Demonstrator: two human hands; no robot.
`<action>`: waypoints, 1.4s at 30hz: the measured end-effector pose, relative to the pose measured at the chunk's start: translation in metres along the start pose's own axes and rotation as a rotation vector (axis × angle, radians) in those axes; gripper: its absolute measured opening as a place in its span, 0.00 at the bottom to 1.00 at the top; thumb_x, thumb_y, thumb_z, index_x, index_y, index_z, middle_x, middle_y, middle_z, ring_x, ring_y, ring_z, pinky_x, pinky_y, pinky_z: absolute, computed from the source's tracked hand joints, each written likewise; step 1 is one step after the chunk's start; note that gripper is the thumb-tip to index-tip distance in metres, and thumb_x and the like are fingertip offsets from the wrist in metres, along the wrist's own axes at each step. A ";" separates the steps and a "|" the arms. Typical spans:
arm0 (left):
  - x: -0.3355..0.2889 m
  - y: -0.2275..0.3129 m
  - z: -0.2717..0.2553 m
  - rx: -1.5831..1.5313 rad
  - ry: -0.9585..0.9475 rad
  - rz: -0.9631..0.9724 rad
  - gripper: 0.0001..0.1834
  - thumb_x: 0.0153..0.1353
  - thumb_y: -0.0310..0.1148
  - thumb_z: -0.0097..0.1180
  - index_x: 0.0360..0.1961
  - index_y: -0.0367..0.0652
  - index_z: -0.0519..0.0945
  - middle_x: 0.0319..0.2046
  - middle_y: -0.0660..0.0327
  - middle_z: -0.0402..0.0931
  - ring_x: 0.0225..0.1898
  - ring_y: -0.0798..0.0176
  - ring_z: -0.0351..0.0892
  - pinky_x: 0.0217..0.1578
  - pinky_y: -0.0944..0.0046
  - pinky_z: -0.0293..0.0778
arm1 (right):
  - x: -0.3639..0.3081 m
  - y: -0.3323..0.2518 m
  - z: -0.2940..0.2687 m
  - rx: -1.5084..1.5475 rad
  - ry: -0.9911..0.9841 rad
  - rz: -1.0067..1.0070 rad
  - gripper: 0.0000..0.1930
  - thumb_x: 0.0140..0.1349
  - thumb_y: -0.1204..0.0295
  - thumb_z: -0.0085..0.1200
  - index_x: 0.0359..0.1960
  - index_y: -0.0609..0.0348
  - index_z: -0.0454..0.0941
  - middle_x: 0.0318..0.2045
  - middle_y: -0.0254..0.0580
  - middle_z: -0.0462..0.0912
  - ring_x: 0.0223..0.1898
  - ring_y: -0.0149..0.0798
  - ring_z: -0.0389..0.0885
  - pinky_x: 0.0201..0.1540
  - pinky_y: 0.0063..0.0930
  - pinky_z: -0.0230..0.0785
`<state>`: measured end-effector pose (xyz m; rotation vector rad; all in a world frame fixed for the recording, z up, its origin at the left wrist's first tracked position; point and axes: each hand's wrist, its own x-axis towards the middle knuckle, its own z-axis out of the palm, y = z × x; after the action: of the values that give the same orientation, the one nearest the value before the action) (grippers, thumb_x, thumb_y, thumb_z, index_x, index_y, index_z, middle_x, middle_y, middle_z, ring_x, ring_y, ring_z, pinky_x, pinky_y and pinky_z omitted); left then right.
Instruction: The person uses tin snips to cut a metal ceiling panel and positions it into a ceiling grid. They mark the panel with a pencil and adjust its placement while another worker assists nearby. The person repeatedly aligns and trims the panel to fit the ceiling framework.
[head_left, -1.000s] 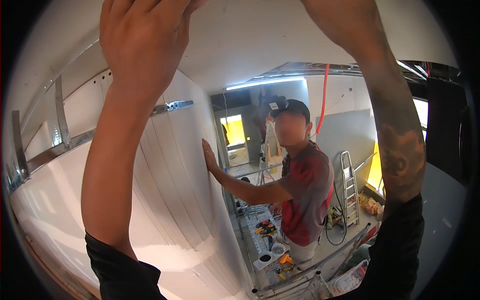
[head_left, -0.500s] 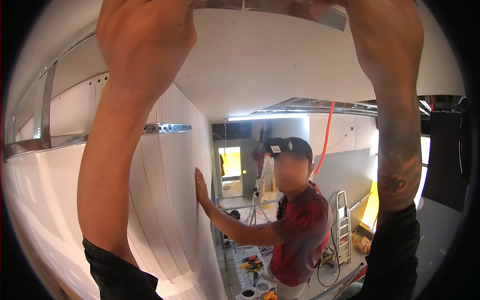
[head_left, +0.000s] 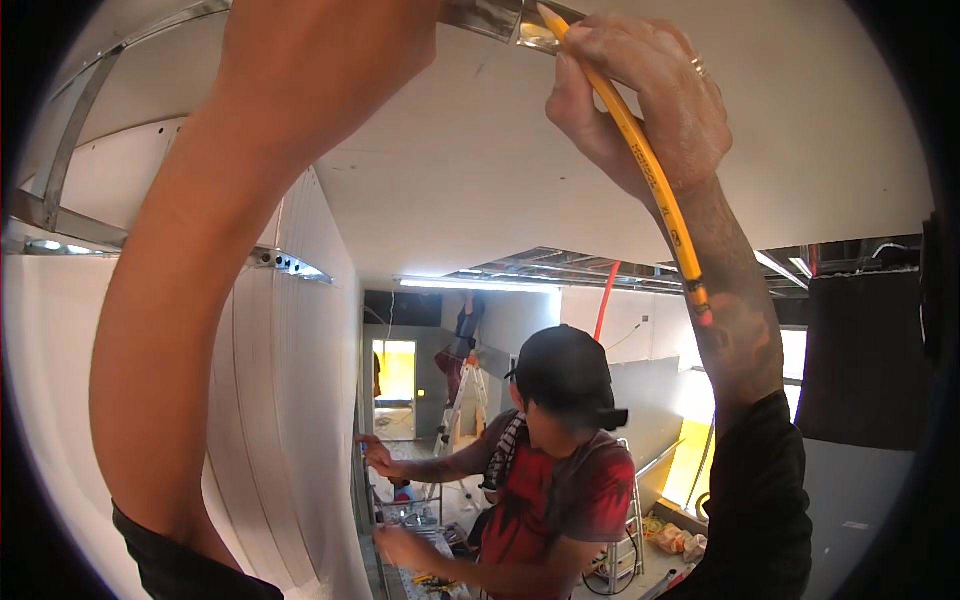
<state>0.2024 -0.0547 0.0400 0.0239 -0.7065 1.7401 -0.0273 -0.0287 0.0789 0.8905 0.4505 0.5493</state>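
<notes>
Yellow pencil (head_left: pixel 650 170) is pinched in the right hand (head_left: pixel 640 100), tip at the metal ceiling track (head_left: pixel 490 15); no mark shows yet (left fingers out of frame, state unknowable).

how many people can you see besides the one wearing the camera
2. A person in a black cap and red shirt stands low centre, hands at the white panel. A second person stands on a ladder far down the room. Others may be hidden behind the raised arms.

Yellow pencil (head_left: pixel 650 165): long, held slanted in the right hand (head_left: pixel 640 95); tip up against the shiny metal ceiling track (head_left: pixel 490 15), eraser end pointing down.
</notes>
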 end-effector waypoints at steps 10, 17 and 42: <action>0.010 0.012 -0.008 -0.072 -0.017 -0.039 0.06 0.49 0.25 0.68 0.25 0.42 0.81 0.24 0.63 0.76 0.28 0.57 0.73 0.30 0.60 0.70 | 0.000 0.006 0.005 -0.026 0.187 -0.132 0.10 0.58 0.74 0.64 0.39 0.60 0.77 0.29 0.40 0.82 0.29 0.37 0.84 0.30 0.27 0.78; 0.018 0.025 -0.007 0.024 -0.023 -0.061 0.06 0.50 0.25 0.69 0.26 0.40 0.81 0.24 0.62 0.76 0.28 0.59 0.73 0.30 0.60 0.70 | -0.007 0.009 -0.004 0.004 0.110 -0.070 0.11 0.57 0.75 0.65 0.39 0.60 0.77 0.29 0.41 0.82 0.29 0.37 0.84 0.30 0.28 0.79; -0.008 0.009 0.008 0.086 0.020 -0.018 0.06 0.55 0.26 0.67 0.25 0.40 0.81 0.23 0.62 0.76 0.26 0.62 0.71 0.28 0.61 0.68 | -0.013 -0.001 0.020 -0.058 0.135 -0.118 0.12 0.55 0.76 0.66 0.39 0.60 0.78 0.32 0.43 0.83 0.32 0.39 0.85 0.30 0.29 0.80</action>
<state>0.1943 -0.0659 0.0396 0.0715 -0.6153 1.7499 -0.0254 -0.0490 0.0911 0.7688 0.6027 0.5137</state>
